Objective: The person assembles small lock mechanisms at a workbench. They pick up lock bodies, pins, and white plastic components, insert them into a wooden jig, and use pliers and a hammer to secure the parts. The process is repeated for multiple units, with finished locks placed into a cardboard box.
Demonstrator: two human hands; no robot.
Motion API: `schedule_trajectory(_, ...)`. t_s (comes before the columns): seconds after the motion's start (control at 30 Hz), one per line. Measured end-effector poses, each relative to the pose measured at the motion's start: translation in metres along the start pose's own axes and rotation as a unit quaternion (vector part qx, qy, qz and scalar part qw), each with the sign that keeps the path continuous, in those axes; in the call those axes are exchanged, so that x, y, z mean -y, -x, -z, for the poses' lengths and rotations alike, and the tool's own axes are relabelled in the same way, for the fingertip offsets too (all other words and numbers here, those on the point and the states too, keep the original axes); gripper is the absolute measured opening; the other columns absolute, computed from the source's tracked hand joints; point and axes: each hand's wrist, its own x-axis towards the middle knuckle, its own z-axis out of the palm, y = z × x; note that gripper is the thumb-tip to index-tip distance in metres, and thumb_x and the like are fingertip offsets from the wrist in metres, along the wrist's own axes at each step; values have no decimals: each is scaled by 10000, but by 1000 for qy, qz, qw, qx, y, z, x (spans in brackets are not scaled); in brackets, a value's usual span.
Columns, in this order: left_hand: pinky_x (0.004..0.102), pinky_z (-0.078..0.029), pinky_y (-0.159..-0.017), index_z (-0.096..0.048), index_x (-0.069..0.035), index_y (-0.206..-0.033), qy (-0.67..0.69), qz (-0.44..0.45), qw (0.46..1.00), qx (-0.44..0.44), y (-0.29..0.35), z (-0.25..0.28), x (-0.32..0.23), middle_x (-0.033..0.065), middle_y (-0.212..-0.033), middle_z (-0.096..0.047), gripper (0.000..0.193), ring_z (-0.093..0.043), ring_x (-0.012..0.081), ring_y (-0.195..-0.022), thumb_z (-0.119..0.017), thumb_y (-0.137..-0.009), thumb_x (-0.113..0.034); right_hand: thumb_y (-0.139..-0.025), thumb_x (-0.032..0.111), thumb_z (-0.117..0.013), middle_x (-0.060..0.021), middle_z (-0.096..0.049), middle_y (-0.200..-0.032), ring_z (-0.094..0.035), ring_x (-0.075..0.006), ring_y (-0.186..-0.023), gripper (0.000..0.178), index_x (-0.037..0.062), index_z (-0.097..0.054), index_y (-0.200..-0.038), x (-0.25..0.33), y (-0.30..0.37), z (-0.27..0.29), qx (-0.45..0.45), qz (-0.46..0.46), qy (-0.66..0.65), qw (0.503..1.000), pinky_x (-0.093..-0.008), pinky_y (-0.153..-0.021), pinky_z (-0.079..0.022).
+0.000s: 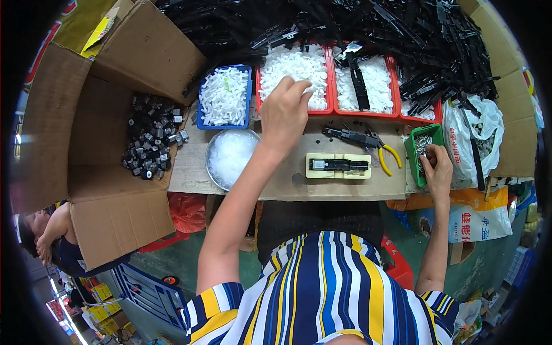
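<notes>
My left hand (284, 112) reaches over the near edge of a red tray (329, 75) of small white plastic parts, fingertips pinched together above the pile. My right hand (438, 167) rests in a small green bin (415, 156) of little metal pieces, fingers curled among them. Between the hands a black part (338, 165) lies seated in a pale yellow jig (313, 172) on the wooden board. Whether either hand holds a piece cannot be seen.
A blue tray (249, 92) of white parts and a round metal bowl (211, 167) of clear bits sit left. Yellow-handled pliers (385, 155) lie by the jig. Black strips (356, 23) are heaped at the back. An open cardboard box (115, 155) holds black pieces. Another person (49, 236) is at lower left.
</notes>
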Motion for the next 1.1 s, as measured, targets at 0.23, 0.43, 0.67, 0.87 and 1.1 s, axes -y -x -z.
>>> schedule_trajectory(0.23, 391, -544, -743, -717, -72, -933, -126, -122, 980, 89, -35, -27, 8, 79, -891, -617, 110, -633, 266, -911, -733, -827, -99, -868, 2, -691, -122, -598, -859, -621, -234, -708, 88, -31, -668, -946, -10, 0, -4, -8, 30, -10, 999, -340, -657, -484)
schedule_trajectory(0.43, 405, -547, -740, -669, -49, -948, -174, -199, 956, 126, -47, -26, 9, 95, -887, -608, 122, -621, 276, -905, -695, -830, -69, -853, 0, -679, -117, -586, -790, -594, -215, -636, 68, -32, -633, -892, -11, -3, -6, -29, 28, -34, 999, -342, -604, -472)
schedule_trajectory(0.67, 306, -485, -639, -618, 13, -922, 81, -23, 995, 56, -38, -8, -12, 85, -838, -648, 63, -593, 152, -698, -656, -884, -21, -814, -14, -674, -81, -610, -766, -582, -136, -642, 79, -37, -620, -866, 1, -5, 3, -71, -4, -108, 992, -291, -611, -477)
schedule_trajectory(0.87, 190, -477, -605, -668, 18, -1108, 516, 322, 784, 123, 16, 3, -53, 98, -950, -712, 179, -654, 94, -755, -656, -949, -63, -839, 13, -676, -22, -664, -806, -611, -83, -722, 82, -7, -654, -915, 60, -6, 6, -21, -4, -219, 976, -254, -657, -467)
schedule_trajectory(1.1, 199, -580, -667, -636, 0, -1098, 731, 457, 489, 136, 71, -8, -60, 121, -975, -708, 154, -711, 154, -803, -631, -991, -111, -870, -14, -725, -31, -693, -928, -642, -77, -849, 141, -16, -686, -1005, 128, -10, -25, 74, -15, -499, 863, -239, -795, -514)
